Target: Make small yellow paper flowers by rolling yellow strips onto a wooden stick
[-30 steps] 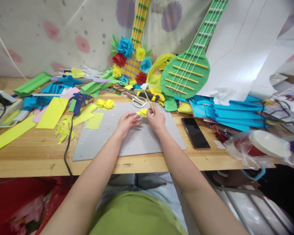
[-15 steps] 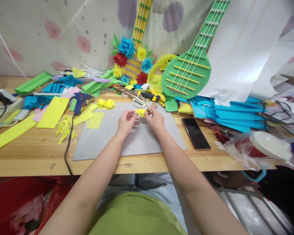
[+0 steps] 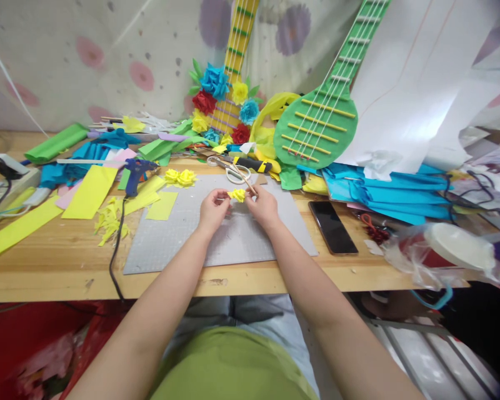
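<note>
A small yellow paper flower (image 3: 237,195) is held between my two hands, over the grey cutting mat (image 3: 166,250). My left hand (image 3: 215,212) pinches its left side with the fingertips. My right hand (image 3: 263,206) grips its right side and also keeps a thin wooden stick (image 3: 247,180) between the fingers, slanting up to the left. Just beyond my hands lie white-handled scissors (image 3: 238,175). Two finished-looking yellow paper flowers (image 3: 180,178) rest at the mat's upper left, near a square of yellow paper (image 3: 162,205).
A blue glue gun (image 3: 135,176) stands left of the mat, its cord hanging over the table edge. A phone (image 3: 332,228) lies to the right, with a plastic-wrapped cup (image 3: 445,250) beyond. Paper instruments, one a green lute shape (image 3: 316,130), lean at the back.
The yellow flower has shifted slightly left and down and turned a little between my fingers. The stick's upper end has tilted further left. Both hands keep their hold.
</note>
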Motion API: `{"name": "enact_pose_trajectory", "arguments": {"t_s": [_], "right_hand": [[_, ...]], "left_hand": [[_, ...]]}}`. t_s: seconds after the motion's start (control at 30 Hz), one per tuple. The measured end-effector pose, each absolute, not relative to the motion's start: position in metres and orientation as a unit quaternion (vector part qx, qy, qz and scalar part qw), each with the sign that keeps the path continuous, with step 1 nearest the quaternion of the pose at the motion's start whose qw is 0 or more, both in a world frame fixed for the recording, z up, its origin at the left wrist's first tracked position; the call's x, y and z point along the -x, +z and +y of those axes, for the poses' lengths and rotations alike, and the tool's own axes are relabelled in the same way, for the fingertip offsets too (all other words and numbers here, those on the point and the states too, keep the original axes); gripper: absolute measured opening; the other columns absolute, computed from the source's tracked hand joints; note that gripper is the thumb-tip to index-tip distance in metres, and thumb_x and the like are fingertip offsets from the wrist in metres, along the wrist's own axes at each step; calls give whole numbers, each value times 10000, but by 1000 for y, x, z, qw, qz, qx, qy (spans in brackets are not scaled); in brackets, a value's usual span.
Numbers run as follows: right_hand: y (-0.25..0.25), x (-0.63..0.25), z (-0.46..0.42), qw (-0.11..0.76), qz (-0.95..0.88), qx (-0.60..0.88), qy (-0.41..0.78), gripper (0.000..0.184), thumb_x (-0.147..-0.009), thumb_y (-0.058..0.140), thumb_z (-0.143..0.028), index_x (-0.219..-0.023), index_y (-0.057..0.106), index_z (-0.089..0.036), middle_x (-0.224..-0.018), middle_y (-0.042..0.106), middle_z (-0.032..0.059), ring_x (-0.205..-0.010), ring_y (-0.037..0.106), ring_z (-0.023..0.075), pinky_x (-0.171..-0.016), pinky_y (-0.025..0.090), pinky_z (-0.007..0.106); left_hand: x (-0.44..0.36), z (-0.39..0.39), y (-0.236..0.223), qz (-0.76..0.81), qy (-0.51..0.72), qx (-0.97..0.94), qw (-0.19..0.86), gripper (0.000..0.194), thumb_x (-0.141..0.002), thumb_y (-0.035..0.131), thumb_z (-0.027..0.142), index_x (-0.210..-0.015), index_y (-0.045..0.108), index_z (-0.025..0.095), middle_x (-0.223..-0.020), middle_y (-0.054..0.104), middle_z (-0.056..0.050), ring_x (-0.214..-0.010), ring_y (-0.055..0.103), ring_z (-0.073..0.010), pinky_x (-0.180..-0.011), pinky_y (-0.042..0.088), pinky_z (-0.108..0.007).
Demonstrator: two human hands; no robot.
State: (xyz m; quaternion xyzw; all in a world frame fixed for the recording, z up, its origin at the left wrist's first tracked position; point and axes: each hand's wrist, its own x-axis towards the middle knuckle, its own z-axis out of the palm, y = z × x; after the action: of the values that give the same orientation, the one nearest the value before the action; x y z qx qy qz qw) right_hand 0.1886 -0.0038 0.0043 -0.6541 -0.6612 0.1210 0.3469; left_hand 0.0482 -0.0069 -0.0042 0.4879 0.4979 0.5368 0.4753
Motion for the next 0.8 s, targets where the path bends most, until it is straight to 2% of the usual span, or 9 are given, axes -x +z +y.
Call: {"name": "enact_pose_trajectory", "arguments": {"t_s": [0.27,0.43,0.63,0.8], "right_hand": [[5,-188,-4,351,-659,653,128,203,-729,443,-288,-862,592,-250,-813,652,-10,-656,558,151,-624,396,267],[3,-189,-3,353,-659,652,125,209,-730,439,-290,-869,591,-253,-800,650,-14,-644,553,147,-623,394,265],[3,-189,-4,354,-662,648,128,211,-735,435,-300,-879,583,-257,-795,647,-21,-639,549,143,-618,386,260],[5,-187,-6,356,-674,635,124,218,-738,434,-301,-893,578,-250,-790,647,-19,-637,548,138,-612,380,255]], "left_hand": [[-46,-6,-6,507,533,-527,426,205,-635,586,248,-825,553,180,-762,577,-10,-570,538,-90,-480,440,-199],[-46,-8,-3,502,545,-520,425,177,-635,588,231,-802,556,181,-744,569,1,-574,529,-75,-474,421,-168],[-44,-7,-4,523,532,-535,396,204,-641,579,246,-835,569,186,-762,583,-9,-575,526,-94,-487,429,-206],[-42,-4,-10,536,526,-551,363,189,-668,546,229,-850,581,193,-747,578,-2,-574,516,-81,-489,417,-186]]}}
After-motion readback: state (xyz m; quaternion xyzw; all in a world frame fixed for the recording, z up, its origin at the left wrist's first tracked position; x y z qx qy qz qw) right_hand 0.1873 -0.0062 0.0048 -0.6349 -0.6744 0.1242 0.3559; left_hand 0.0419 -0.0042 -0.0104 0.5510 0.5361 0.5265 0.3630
